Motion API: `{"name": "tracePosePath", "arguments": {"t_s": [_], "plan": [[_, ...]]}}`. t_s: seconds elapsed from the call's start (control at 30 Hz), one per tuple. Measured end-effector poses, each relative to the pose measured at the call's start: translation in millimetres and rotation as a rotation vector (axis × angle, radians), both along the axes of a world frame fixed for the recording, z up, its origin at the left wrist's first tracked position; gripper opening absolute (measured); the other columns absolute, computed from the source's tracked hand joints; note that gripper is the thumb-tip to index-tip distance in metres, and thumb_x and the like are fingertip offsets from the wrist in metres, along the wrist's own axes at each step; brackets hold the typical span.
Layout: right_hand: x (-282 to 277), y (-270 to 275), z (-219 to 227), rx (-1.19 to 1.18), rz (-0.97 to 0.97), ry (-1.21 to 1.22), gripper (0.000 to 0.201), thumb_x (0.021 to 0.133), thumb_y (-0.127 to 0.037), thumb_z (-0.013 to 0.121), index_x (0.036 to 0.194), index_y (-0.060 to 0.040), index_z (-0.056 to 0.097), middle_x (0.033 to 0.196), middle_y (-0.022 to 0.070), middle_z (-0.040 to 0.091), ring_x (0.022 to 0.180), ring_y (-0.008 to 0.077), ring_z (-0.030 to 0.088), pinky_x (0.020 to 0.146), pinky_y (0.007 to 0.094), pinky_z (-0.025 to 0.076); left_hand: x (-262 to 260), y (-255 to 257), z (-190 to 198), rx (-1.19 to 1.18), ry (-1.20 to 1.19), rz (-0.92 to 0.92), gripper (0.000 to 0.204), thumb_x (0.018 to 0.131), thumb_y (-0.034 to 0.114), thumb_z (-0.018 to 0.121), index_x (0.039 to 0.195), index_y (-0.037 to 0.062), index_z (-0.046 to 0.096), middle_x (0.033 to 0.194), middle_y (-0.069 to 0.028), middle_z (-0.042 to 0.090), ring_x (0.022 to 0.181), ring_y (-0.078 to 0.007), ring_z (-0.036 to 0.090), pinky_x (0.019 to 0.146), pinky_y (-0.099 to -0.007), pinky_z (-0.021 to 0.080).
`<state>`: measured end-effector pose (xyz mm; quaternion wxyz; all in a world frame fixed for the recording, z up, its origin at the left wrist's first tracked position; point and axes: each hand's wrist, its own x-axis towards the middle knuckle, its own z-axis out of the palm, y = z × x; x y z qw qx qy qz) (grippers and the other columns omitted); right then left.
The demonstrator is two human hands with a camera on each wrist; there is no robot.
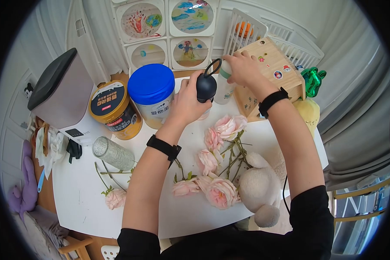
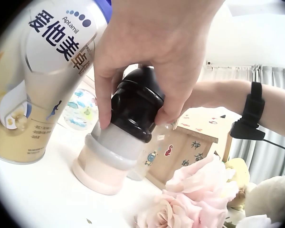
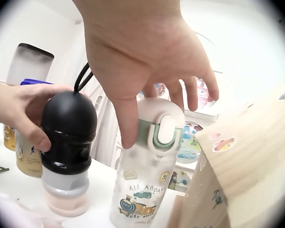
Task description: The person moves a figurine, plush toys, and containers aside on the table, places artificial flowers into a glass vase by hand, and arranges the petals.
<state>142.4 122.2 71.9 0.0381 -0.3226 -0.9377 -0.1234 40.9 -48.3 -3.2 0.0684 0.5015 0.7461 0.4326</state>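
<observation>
My left hand (image 1: 187,102) grips the black domed cap of a stacked milk powder dispenser (image 3: 69,137), thumb and fingers on opposite sides. The dispenser stands upright, its grey and pink tiers below the cap and a black loop on top. Just to its right, a clear water bottle (image 3: 140,190) with a white and green lid and a train print stands upright. Around that lid spreads my right hand (image 3: 147,61), thumb along the left side and straight fingers reaching behind it. Fingertips behind the lid are partly hidden.
A blue-lidded formula tub (image 1: 151,86), a yellow tub (image 1: 115,110) and a glass vase (image 1: 112,152) stand left on the white table (image 1: 86,216). Pink roses (image 1: 221,190) and a plush toy (image 1: 260,188) lie nearer. A stickered wooden box (image 1: 271,71) stands right of the bottle.
</observation>
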Motion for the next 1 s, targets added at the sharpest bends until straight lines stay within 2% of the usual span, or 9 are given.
{"name": "tracePosePath", "arguments": {"t_s": [0.2, 0.3, 0.4, 0.6, 0.7, 0.8, 0.9, 1.0], "plan": [[-12.4, 14.9, -13.1, 0.041, -0.042, 0.11, 0.057, 0.079, -0.019, 0.072, 0.133, -0.0223, 0.055, 0.129, 0.006, 0.057, 0.127, 0.0277, 0.048, 0.103, 0.0498, 0.038, -0.5, -0.4, 0.5, -0.006, 0.025, 0.004, 0.086, 0.068, 0.017, 0.079, 0.143, 0.0194, 0.037, 0.118, -0.0182, 0.055, 0.109, -0.0375, 0.061, 0.092, -0.0429, 0.049], [-17.2, 16.6, -14.1, 0.011, -0.107, 0.14, 0.053, 0.08, -0.016, 0.067, 0.131, -0.0175, 0.055, 0.129, 0.0064, 0.057, 0.126, 0.0276, 0.048, 0.103, 0.0493, 0.038, 0.2, -0.9, 2.3, -0.016, -0.016, -0.019, 0.086, 0.068, 0.017, 0.08, 0.143, 0.02, 0.037, 0.119, -0.0181, 0.055, 0.111, -0.0373, 0.06, 0.093, -0.0425, 0.049], [-19.4, 14.5, -11.5, 0.002, -0.148, 0.15, 0.055, 0.078, -0.024, 0.072, 0.129, -0.0123, 0.055, 0.129, 0.0078, 0.057, 0.126, 0.0277, 0.049, 0.101, 0.049, 0.039, 1.5, -0.3, 3.3, -0.021, 0.011, -0.039, 0.086, 0.069, 0.018, 0.08, 0.143, 0.0203, 0.038, 0.12, -0.0181, 0.055, 0.111, -0.037, 0.06, 0.093, -0.0423, 0.049], [-16.8, 25.1, -3.2, -0.106, -0.123, 0.157, 0.062, 0.076, -0.035, 0.075, 0.129, -0.0091, 0.054, 0.132, 0.0109, 0.056, 0.131, 0.0305, 0.045, 0.1, 0.0539, 0.041, 4.8, 5.6, 2.1, 0.008, -0.046, -0.106, 0.085, 0.069, 0.017, 0.08, 0.143, 0.0197, 0.038, 0.119, -0.0184, 0.056, 0.11, -0.0363, 0.061, 0.093, -0.0422, 0.049], [-9.8, 43.5, 11.8, -0.109, 0.043, 0.267, 0.062, 0.079, -0.039, 0.072, 0.129, -0.0066, 0.054, 0.135, 0.0146, 0.054, 0.13, 0.0338, 0.047, 0.099, 0.0512, 0.043, 5.7, 12.0, -1.9, 0.02, -0.032, -0.126, 0.088, 0.068, 0.017, 0.082, 0.144, 0.0183, 0.037, 0.12, -0.0189, 0.056, 0.111, -0.0358, 0.061, 0.094, -0.0417, 0.049], [14.5, 27.8, 57.1, -0.417, 0.188, 0.246, 0.062, 0.082, -0.037, 0.072, 0.132, -0.0058, 0.053, 0.124, 0.0176, 0.059, 0.116, 0.034, 0.057, 0.096, 0.0399, 0.047, 12.4, 16.3, -1.9, 0.053, -0.025, -0.132, 0.095, 0.066, 0.017, 0.085, 0.146, 0.0168, 0.033, 0.123, -0.0206, 0.055, 0.115, -0.0357, 0.059, 0.095, -0.0424, 0.049], [44.8, -6.2, 71.5, -0.749, 0.241, 0.18, 0.062, 0.081, -0.038, 0.072, 0.132, -0.0054, 0.055, 0.123, 0.0172, 0.06, 0.109, 0.0316, 0.06, 0.095, 0.0387, 0.047, 22.4, 28.8, -4.3, 0.032, -0.141, -0.18, 0.101, 0.066, 0.015, 0.085, 0.148, 0.0144, 0.026, 0.128, -0.0223, 0.053, 0.12, -0.0345, 0.056, 0.094, -0.0427, 0.051], [52.0, 1.1, 44.1, -0.618, 0.388, 0.071, 0.067, 0.08, -0.039, 0.073, 0.135, -0.0065, 0.053, 0.121, 0.0162, 0.062, 0.108, 0.0289, 0.061, 0.094, 0.0377, 0.047, 28.8, 42.2, -17.8, 0.028, -0.252, -0.229, 0.102, 0.067, 0.01, 0.083, 0.149, 0.012, 0.022, 0.129, -0.022, 0.054, 0.125, -0.0321, 0.053, 0.093, -0.0416, 0.053]]}}
